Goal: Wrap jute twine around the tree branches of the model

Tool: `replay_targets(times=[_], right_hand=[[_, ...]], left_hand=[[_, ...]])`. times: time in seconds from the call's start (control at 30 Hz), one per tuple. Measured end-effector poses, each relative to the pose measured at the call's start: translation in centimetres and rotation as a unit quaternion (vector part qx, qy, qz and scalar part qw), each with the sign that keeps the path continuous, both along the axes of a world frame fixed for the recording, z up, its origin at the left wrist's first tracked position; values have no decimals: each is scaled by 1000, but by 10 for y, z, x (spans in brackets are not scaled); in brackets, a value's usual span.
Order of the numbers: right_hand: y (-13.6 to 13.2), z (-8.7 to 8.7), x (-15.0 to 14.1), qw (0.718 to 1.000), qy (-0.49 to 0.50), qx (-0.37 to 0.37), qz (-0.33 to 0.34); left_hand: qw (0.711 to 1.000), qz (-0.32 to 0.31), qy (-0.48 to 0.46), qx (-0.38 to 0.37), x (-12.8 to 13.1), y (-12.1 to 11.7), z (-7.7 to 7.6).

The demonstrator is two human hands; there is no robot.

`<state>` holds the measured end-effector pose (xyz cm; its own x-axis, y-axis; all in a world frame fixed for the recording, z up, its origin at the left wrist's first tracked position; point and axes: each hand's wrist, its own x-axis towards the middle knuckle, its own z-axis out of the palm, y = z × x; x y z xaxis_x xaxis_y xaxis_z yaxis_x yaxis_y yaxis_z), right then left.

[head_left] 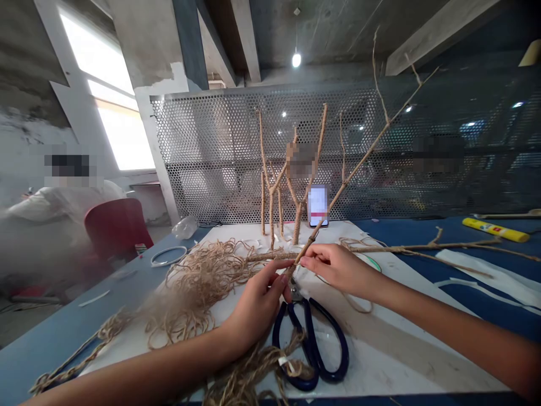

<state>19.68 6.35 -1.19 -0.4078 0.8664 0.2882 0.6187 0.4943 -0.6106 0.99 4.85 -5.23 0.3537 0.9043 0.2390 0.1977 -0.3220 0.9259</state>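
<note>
My left hand [260, 299] is closed around the lower end of a long, thin branch [367, 151], which slants up to the right. The fingers of my right hand [338, 268] are pinched against that branch just above, where a strand of jute twine [359, 307] trails from beneath the hand. What sits between those fingertips is partly hidden. Directly below my hands lie scissors [332, 338] with dark blue handles, their blades mostly covered. A loose heap of jute twine [198, 276] spreads to the left, and more twine bunches around the scissor handles.
Several upright branches [298, 220] stand at the back of the white board [401, 349], beside a phone [318, 206]. Another branch [406, 248] lies across to the right, near a yellow tube [494, 229]. A perforated metal screen [211, 163] closes the back. A person sits at far left.
</note>
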Motion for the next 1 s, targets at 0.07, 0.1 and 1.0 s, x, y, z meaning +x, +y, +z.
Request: replay_targets(times=[0.07, 0.1, 1.0], right_hand=[[1, -2, 0, 999, 15, -26, 24], [0, -3, 1, 998, 13, -34, 42], [84, -45, -26, 977, 57, -135, 156]], left_hand=[[1000, -1, -5, -8, 0, 1, -1], [1000, -3, -9, -13, 0, 1, -1], [989, -55, -59, -123, 0, 2, 4]])
